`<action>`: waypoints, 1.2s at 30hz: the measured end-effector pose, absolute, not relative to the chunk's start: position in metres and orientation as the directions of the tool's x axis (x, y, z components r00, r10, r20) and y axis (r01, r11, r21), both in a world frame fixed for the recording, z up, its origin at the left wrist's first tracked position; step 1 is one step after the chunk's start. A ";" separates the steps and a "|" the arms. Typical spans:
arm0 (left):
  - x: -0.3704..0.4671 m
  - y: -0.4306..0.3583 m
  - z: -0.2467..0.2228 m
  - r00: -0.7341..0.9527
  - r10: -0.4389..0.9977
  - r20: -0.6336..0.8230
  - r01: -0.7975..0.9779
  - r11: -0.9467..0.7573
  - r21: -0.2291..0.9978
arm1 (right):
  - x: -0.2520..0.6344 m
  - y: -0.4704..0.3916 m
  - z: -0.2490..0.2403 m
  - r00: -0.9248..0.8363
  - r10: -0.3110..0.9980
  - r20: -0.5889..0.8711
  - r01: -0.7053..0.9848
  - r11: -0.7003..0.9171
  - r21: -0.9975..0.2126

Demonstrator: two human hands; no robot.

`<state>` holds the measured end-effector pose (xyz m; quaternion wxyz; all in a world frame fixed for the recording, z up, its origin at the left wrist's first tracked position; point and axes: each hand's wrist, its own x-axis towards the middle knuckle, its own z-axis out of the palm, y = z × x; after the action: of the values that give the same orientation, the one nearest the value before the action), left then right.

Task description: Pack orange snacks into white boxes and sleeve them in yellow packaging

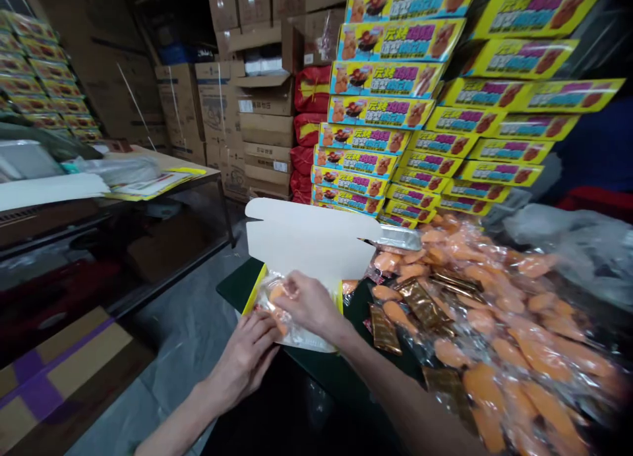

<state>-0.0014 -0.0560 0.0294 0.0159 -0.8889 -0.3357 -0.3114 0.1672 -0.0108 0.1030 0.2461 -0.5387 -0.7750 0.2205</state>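
in the head view, the open box (255, 287) is sitting on the dark green tabletop (240, 282), its white lid (309, 238) standing up at the far side. the right hand (310, 304) is bending over the inside, its fingers curling at a clear-wrapped orange piece (277, 292); whether they are pinching the film or only pressing on it, i cannot tell. the left hand (253, 345) is resting at the near left corner, its fingers bending over the contents; its thumb is not showing clearly, so i cannot tell whether it is grasping anything.

the box's thin walls are probably offering little stiffness, so a hard push from the right hand could be bowing a side or skewing the whole box if the left hand is bracing it only lightly. slick wrapping could be slipping from the fingertips, or bunching up and standing above the rim. the lid is standing without visible support, so a knock from a knuckle could be tipping it onto the hands. to the right, orange packets (531, 347) and brown sachets (424, 304) are lying in a loose heap beneath and beside the right forearm; a sweeping elbow could be dragging some along.
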 end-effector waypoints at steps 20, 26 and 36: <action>0.000 -0.033 0.052 0.614 0.730 0.300 0.744 -0.662 0.088 | 0.157 0.036 0.072 -0.617 0.786 0.046 0.753 0.607 -0.254; 0.015 -0.034 0.058 0.542 0.794 0.276 0.807 -0.583 0.093 | 0.149 0.044 0.061 -0.669 0.731 0.132 0.712 0.682 -0.170; -0.047 0.034 0.069 -0.120 0.798 0.590 0.750 -0.316 0.580 | 0.254 0.035 0.083 0.358 0.754 0.550 0.735 0.136 -0.665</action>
<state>-0.0469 0.0338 0.0692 -0.0255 -0.6628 -0.5841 -0.4679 0.2540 0.0355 0.0829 0.4972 -0.6571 -0.5665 0.0098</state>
